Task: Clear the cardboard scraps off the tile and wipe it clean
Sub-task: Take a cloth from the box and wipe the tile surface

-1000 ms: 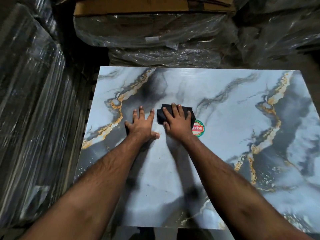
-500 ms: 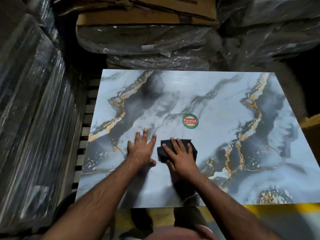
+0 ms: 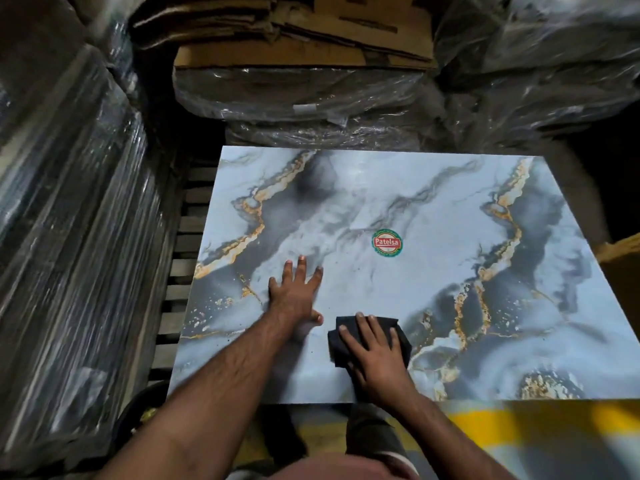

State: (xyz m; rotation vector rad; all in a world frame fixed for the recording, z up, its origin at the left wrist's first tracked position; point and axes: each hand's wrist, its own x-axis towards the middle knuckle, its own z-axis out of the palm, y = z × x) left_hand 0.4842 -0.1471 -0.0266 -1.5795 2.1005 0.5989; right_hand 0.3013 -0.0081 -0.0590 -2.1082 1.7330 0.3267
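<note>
A large glossy marble-patterned tile (image 3: 433,209) in grey, white and gold lies flat in front of me, with a round red and green Patelsa sticker (image 3: 387,242) near its middle. My left hand (image 3: 296,294) rests flat on the tile with fingers spread. My right hand (image 3: 375,355) presses a folded black cloth (image 3: 398,332) onto the tile near its front edge, fingers straight on top of it. Small dark specks dot the tile around my hands. I see no cardboard scraps on the tile.
Plastic-wrapped stacks (image 3: 69,237) stand at the left and behind the tile (image 3: 294,98), topped with flattened cardboard (image 3: 294,26). Wooden pallet slats (image 3: 180,265) show along the tile's left edge. A yellow floor stripe (image 3: 519,420) runs below the front edge.
My right hand has drawn the black cloth back toward the tile's front edge, away from the sticker. My left hand has stayed flat on the tile. The camera view has pulled back.
</note>
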